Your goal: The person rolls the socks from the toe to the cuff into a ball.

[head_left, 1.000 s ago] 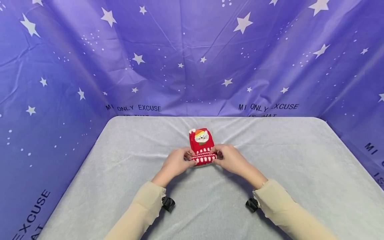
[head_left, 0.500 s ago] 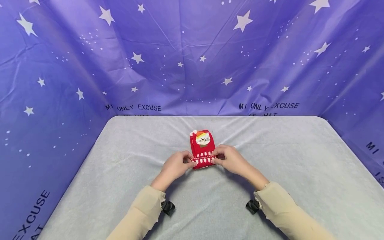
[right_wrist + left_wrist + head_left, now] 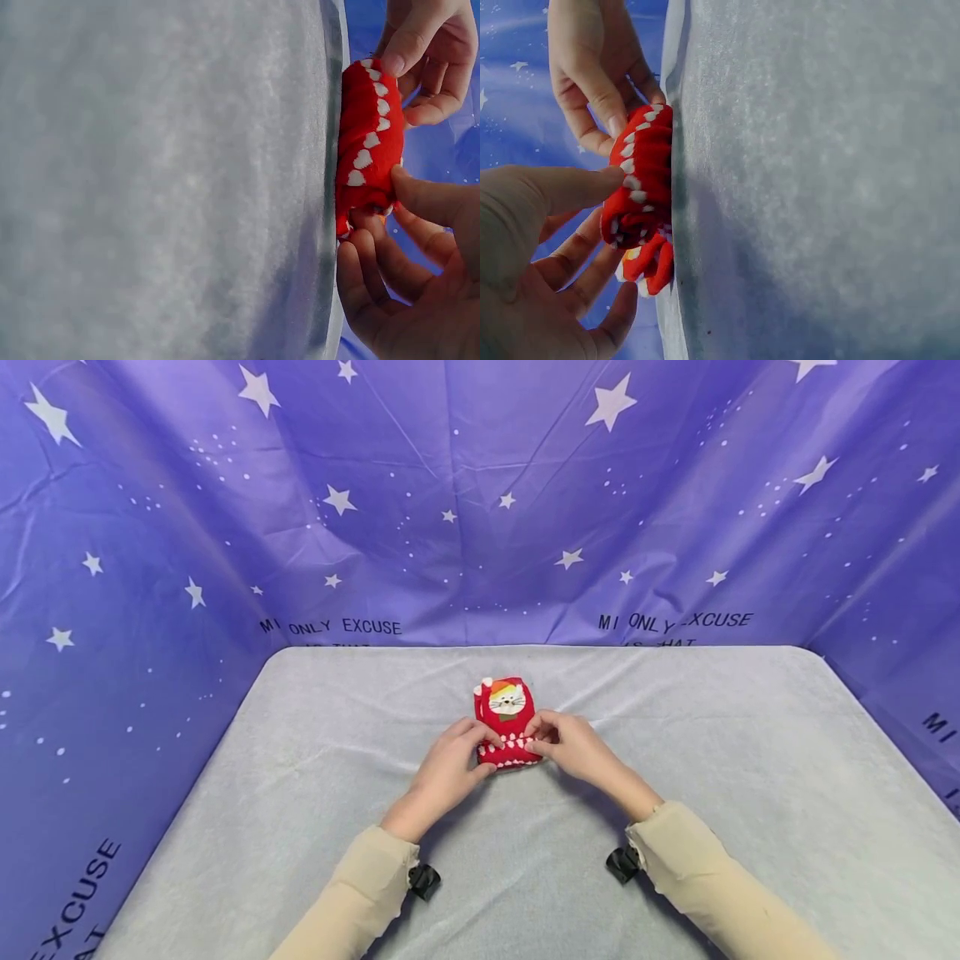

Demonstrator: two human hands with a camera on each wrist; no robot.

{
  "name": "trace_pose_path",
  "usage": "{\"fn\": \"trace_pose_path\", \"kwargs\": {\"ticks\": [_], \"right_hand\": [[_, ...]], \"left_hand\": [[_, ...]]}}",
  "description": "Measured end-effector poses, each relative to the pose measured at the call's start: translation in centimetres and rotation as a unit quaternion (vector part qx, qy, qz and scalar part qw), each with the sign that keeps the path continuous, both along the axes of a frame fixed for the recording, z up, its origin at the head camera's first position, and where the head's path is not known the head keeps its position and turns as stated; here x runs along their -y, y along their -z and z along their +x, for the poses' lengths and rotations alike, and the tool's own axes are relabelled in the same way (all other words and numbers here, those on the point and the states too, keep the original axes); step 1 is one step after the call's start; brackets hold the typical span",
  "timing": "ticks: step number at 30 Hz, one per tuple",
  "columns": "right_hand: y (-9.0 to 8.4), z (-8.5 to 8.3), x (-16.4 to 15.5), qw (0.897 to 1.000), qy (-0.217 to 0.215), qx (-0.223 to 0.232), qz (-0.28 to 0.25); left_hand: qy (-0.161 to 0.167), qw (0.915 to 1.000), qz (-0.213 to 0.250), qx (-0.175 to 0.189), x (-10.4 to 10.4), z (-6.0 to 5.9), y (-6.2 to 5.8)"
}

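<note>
A red sock (image 3: 507, 708) with a cat face and a band of white hearts lies on the grey cloth-covered table (image 3: 705, 760), its near end rolled up. My left hand (image 3: 477, 747) pinches the roll's left side, thumb on the heart band (image 3: 639, 169) and fingers behind it. My right hand (image 3: 536, 740) pinches the right side in the same way. In the left wrist view the left hand (image 3: 600, 217) fills the lower left and the right hand (image 3: 600, 97) the top. The right wrist view shows the sock (image 3: 367, 142) between the right hand (image 3: 390, 217) and the left hand (image 3: 409, 64).
A purple star-printed backdrop (image 3: 480, 502) closes in the table at the back and on both sides. Grey cloth stretches left, right and in front of the sock. Black wrist camera mounts (image 3: 423, 878) sit under both beige sleeves.
Both hands have moved away from me, rolling the sock's near end further toward the cat face. The unrolled part is shorter now.
</note>
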State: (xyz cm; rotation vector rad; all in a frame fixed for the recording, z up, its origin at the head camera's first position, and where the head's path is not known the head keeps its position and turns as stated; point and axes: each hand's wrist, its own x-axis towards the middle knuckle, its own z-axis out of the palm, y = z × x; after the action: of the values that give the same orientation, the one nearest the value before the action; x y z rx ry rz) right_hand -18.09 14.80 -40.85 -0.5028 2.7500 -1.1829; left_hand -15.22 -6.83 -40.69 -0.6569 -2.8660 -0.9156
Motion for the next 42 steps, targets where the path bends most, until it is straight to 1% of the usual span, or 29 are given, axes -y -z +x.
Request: {"fn": "trace_pose_path", "kwargs": {"ticks": [5, 9, 11, 16, 18, 20, 24, 28, 31, 36, 42], "right_hand": [[0.0, -0.3, 0.2, 0.999, 0.031, 0.002, 0.012], [-0.2, -0.1, 0.4, 0.999, 0.035, -0.017, 0.016], [-0.3, 0.1, 0.5, 0.999, 0.027, -0.035, 0.012], [-0.3, 0.5, 0.5, 0.996, -0.013, -0.088, 0.004], [-0.2, 0.5, 0.4, 0.995, -0.024, -0.095, 0.002], [-0.2, 0.5, 0.4, 0.995, -0.03, -0.096, 0.004], [-0.1, 0.3, 0.3, 0.996, -0.031, -0.083, 0.01], [0.0, -0.1, 0.3, 0.996, -0.03, -0.08, 0.017], [0.1, -0.4, 0.4, 0.997, -0.026, -0.075, 0.019], [0.1, -0.7, 0.5, 0.998, -0.021, -0.065, 0.015], [0.1, -1.1, 0.4, 0.999, -0.01, -0.047, 0.004]], "left_hand": [[0.002, 0.9992, -0.034, -0.02, -0.3, -0.2, 0.0], [-0.002, 0.9985, -0.049, -0.024, -0.5, -0.6, 0.0], [-0.003, 0.9986, -0.049, -0.02, -0.4, -0.9, 0.1], [-0.012, 0.9994, -0.031, 0.0, -0.1, -1.6, 0.4], [-0.017, 0.9996, -0.02, 0.009, 0.1, -1.9, 0.5], [-0.02, 0.9996, -0.004, 0.019, 0.2, -2.1, 0.6], [-0.029, 0.998, 0.032, 0.046, 0.3, -2.6, 0.7], [-0.042, 0.9963, 0.043, 0.062, 0.3, -2.9, 0.7], [-0.048, 0.996, 0.044, 0.061, 0.2, -3.0, 0.8], [-0.049, 0.9961, 0.055, 0.049, 0.1, -3.0, 0.8], [-0.032, 0.9968, 0.066, 0.033, 0.1, -2.8, 0.7]]}}
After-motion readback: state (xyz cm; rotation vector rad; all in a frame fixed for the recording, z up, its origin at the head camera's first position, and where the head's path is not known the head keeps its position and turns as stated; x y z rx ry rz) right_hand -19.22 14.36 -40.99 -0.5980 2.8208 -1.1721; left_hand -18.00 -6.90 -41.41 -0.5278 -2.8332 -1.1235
